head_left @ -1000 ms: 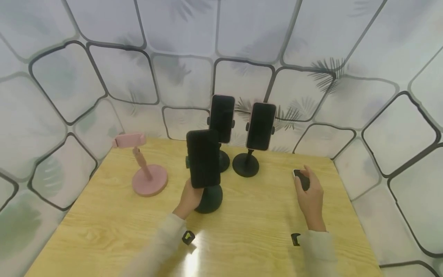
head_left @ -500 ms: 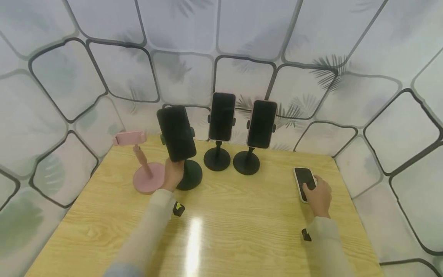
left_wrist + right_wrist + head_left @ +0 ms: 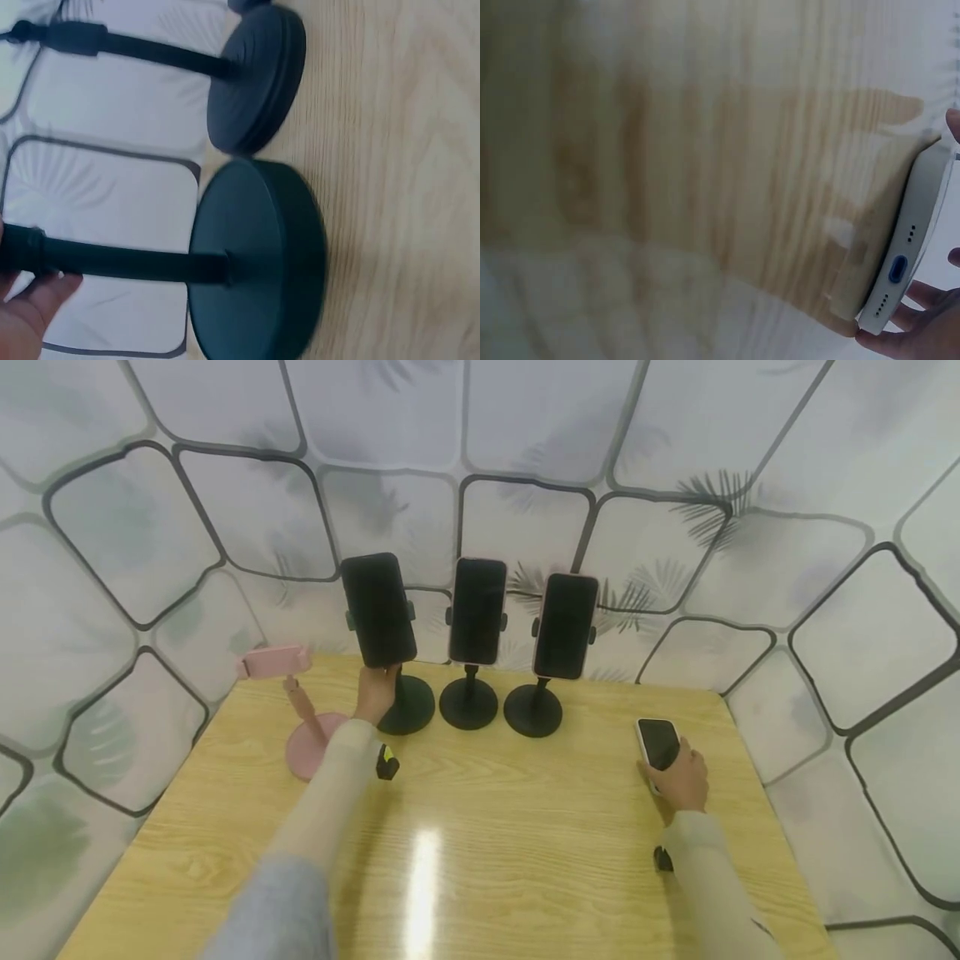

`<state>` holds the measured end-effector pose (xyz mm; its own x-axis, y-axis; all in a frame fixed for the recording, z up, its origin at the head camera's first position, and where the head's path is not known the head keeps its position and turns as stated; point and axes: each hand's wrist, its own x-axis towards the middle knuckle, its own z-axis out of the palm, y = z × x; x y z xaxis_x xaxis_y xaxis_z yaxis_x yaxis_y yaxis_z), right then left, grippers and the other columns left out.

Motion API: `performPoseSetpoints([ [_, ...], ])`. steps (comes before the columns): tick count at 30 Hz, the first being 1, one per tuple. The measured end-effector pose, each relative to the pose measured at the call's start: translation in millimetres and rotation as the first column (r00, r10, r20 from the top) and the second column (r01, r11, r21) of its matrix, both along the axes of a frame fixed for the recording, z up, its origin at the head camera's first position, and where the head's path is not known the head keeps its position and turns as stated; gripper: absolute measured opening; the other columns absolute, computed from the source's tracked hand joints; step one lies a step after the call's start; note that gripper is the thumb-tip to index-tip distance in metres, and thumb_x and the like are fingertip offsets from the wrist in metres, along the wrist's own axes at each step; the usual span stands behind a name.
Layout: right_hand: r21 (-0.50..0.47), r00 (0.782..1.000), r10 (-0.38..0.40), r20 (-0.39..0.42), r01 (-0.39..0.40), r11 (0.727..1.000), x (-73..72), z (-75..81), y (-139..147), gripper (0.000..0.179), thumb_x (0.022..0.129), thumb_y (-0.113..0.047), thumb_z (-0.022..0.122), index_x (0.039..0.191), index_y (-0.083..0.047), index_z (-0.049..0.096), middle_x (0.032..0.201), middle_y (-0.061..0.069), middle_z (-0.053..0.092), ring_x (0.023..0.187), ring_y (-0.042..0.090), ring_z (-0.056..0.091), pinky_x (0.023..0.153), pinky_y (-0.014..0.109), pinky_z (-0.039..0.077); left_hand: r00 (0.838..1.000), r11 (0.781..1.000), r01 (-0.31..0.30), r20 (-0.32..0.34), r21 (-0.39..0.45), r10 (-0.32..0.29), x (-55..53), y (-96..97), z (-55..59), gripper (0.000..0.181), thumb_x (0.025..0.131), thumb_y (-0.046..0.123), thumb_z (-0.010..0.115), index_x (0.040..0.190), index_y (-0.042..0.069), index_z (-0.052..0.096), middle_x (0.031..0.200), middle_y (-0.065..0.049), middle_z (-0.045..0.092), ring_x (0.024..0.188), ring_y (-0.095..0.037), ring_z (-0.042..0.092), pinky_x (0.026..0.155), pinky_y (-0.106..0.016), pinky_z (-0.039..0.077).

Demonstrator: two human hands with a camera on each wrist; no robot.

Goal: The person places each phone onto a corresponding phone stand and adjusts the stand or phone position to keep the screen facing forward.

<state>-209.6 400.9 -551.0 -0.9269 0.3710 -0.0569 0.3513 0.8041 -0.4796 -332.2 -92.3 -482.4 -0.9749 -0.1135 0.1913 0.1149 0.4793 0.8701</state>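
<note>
My left hand [image 3: 375, 692] grips the stem of a dark green phone stand [image 3: 247, 262], just below the black phone [image 3: 378, 610] clamped upright in its holder. The stand's round base is close over the wooden tabletop, beside a black phone stand [image 3: 468, 702]. At the right of the table, my right hand [image 3: 682, 779] holds a white-edged smartphone [image 3: 658, 743] by its sides, screen up. In the right wrist view the bottom edge of this smartphone [image 3: 898, 270] shows its charging port, with fingers [image 3: 922, 330] along the lower side.
Two black stands hold phones at the back: the middle phone [image 3: 478, 610] and the right phone [image 3: 566, 625]. A pink phone stand [image 3: 276, 662] with a sideways holder stands at the left, partly behind my left sleeve. A patterned curtain [image 3: 525, 435] surrounds the wooden table [image 3: 525, 827].
My left hand has carried the green stand with its phone back and left, beside the two black stands. My right hand has shifted its hold on the white-edged smartphone, slightly nearer its lower end.
</note>
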Motion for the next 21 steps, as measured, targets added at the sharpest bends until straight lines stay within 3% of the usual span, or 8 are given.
performPoseSetpoints([
  [7,0.123,0.999,-0.032,0.033,0.028,0.992,-14.0,-2.6,3.7,0.107,0.079,-0.055,0.066,0.146,0.006,0.01,0.133,0.043,0.032,0.117,0.06,0.034,0.089,0.072,0.034,0.994,0.994,0.109,-0.013,0.001,-0.109,-20.7,-4.1,1.0,0.026,0.098,0.012,0.046,0.115,-0.007,0.053,0.114,-0.027,0.057,0.112,-0.039,0.053,0.102,-0.047,0.042],
  [13,0.193,0.993,-0.065,0.1,0.044,0.98,-22.7,-6.6,7.1,0.11,0.078,-0.068,0.056,0.137,0.018,0.022,0.127,0.046,0.032,0.116,0.06,0.034,0.089,0.071,0.035,0.992,0.993,0.12,-0.042,0.01,-0.12,-24.2,-2.3,-0.2,0.021,0.097,0.009,0.048,0.11,-0.006,0.054,0.114,-0.028,0.058,0.114,-0.039,0.054,0.104,-0.047,0.042],
  [15,0.201,0.989,-0.073,0.125,0.047,0.978,-23.8,-7.3,6.9,0.109,0.078,-0.07,0.053,0.131,0.021,0.03,0.125,0.046,0.033,0.116,0.06,0.034,0.089,0.07,0.035,0.993,0.995,0.096,-0.073,0.012,-0.094,-19.8,0.4,-3.2,0.021,0.096,0.005,0.049,0.113,-0.006,0.051,0.115,-0.027,0.055,0.117,-0.038,0.051,0.106,-0.047,0.04],
  [17,0.198,0.985,-0.08,0.151,0.049,0.979,-24.0,-8.1,6.1,0.107,0.078,-0.071,0.051,0.126,0.023,0.034,0.124,0.047,0.033,0.116,0.06,0.034,0.09,0.07,0.034,0.996,0.999,0.033,-0.081,0.017,-0.031,-8.0,4.5,-5.7,0.029,0.094,0.003,0.049,0.121,-0.006,0.046,0.121,-0.027,0.049,0.121,-0.038,0.046,0.109,-0.047,0.036],
  [21,0.18,0.981,-0.088,0.173,0.056,0.982,-23.9,-9.9,5.1,0.104,0.079,-0.071,0.05,0.123,0.022,0.037,0.123,0.046,0.033,0.116,0.059,0.034,0.091,0.07,0.034,0.983,0.988,-0.129,-0.119,0.083,0.138,28.4,12.7,-9.5,0.05,0.091,-0.002,0.048,0.138,-0.003,0.033,0.135,-0.025,0.036,0.128,-0.037,0.037,0.111,-0.048,0.033],
])
